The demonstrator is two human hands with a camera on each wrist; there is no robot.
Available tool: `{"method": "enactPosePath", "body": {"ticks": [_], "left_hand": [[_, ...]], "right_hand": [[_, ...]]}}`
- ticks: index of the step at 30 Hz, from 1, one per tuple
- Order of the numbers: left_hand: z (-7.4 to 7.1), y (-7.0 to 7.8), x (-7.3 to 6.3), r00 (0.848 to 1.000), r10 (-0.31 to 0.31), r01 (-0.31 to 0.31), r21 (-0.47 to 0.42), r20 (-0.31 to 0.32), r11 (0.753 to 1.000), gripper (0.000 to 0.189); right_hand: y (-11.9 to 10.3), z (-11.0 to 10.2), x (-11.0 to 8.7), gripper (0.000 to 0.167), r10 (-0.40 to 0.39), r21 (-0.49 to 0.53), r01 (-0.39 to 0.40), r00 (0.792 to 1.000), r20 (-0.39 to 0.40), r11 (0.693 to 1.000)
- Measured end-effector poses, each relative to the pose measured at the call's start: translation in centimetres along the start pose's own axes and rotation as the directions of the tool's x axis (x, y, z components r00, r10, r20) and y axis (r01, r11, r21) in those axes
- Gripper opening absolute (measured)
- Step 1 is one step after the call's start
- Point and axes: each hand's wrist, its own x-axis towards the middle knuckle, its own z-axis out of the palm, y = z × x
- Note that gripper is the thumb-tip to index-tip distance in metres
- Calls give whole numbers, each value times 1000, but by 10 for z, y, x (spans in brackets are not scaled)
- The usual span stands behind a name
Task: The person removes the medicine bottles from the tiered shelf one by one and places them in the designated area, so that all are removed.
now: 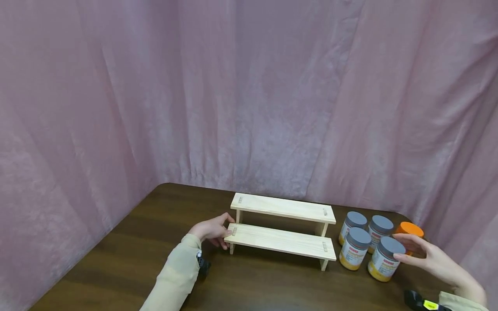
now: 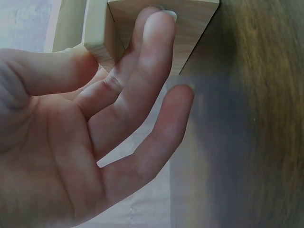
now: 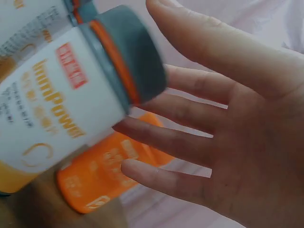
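Observation:
A two-step wooden shelf (image 1: 282, 239) stands mid-table. At the left end of its lower step, my left hand (image 1: 212, 229) pinches the board, the thumb on the board and fingers by the leg (image 2: 161, 23). Over to the right, several white-and-yellow supplement jars with grey lids stand upright in a cluster. My right hand (image 1: 432, 257) is at the front right jar (image 1: 383, 263), its fingers spread and fairly straight beside the grey lid (image 3: 135, 54). From the head view I cannot tell whether the fingertips touch it. An orange jar (image 3: 114, 166) is partly hidden behind that hand.
Left of the front right jar is another grey-lidded jar (image 1: 354, 252), with two more behind, one (image 1: 355, 219) close to the shelf's right end. The dark wooden table (image 1: 128, 259) extends to the left and front. Pink curtains (image 1: 249, 95) hang behind the table.

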Motion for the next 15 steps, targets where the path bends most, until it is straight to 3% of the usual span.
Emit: {"method": "enactPosePath", "body": {"ticks": [5,8,15], "left_hand": [[-1,-8,-1,1000,0,0,-3,8,1000,27],[-2,-10,-1,1000,11,-11,-7,14,1000,27],[-13,-4,-4,996,72,-73,24,61,997,40]], "right_hand": [[-5,0,-6,42,-73,30,74,996,-44,997],[-12,-4,-7,39,-80,-28,78,993,-91,997],[-45,-12,11,48,29,-132,-57,979,-204,990]]}}
